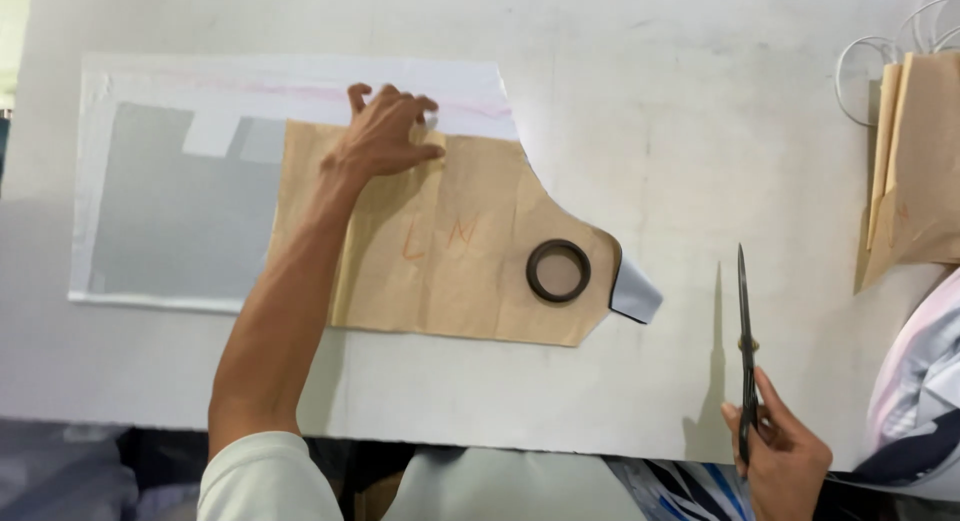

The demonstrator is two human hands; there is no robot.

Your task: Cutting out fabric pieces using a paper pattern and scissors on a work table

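My left hand (388,131) presses flat on the upper edge of a brown paper pattern piece (470,256) that lies over a sheet of white and grey fabric (175,206). A dark ring-shaped weight (558,270) rests on the pattern's right part, and a fabric corner (637,293) sticks out past the pattern's right tip. My right hand (783,456) grips the handles of dark scissors (745,326) near the table's front edge, blades closed and pointing away from me, apart from the pattern.
The work lies on a white table (650,101). More brown paper pattern pieces (915,171) and white cord loops (880,56) sit at the right edge. Striped cloth (915,391) hangs at the lower right.
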